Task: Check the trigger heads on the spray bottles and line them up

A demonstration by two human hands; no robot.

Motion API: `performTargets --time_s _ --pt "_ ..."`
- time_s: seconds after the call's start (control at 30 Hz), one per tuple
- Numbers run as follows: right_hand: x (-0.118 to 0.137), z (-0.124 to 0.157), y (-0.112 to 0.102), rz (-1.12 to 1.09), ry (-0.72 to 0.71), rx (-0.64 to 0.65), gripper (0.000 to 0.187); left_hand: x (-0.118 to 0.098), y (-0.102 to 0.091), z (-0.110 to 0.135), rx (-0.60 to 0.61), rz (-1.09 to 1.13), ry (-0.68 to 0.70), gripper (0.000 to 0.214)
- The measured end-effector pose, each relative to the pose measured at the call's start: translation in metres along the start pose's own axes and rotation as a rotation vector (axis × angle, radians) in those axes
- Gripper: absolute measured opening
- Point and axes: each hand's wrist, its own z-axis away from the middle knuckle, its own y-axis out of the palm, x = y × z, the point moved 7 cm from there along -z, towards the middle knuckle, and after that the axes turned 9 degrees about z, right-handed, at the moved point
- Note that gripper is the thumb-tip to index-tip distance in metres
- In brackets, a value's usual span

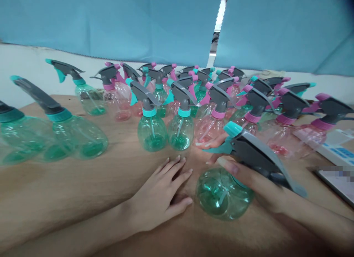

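My right hand is wrapped round the neck of a green spray bottle with a grey and turquoise trigger head. The bottle is tilted, its head leaning right and its base towards the left. Some of my right fingers are hidden behind the trigger. Palm down on the wooden table, my left hand lies flat with its fingers stretched out and nothing in it. Just beyond my left fingertips stand two green spray bottles, with a pink spray bottle beside them.
Several more pink and green spray bottles crowd the back of the table. At the left are other green spray bottles. A dark-edged phone or tablet and a white and blue object lie at the right. A blue curtain hangs behind.
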Motion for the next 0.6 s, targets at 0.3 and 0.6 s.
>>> performTargets --time_s 0.3,0.6 --pt "-0.013 0.005 -0.007 0.103 0.050 -0.024 0.017 -0.001 0.002 0.001 0.014 -0.025 0.004 0.059" --pt "-0.018 0.007 -0.010 0.194 -0.024 -0.012 0.026 0.000 0.001 0.000 0.008 -0.042 0.014 0.059"
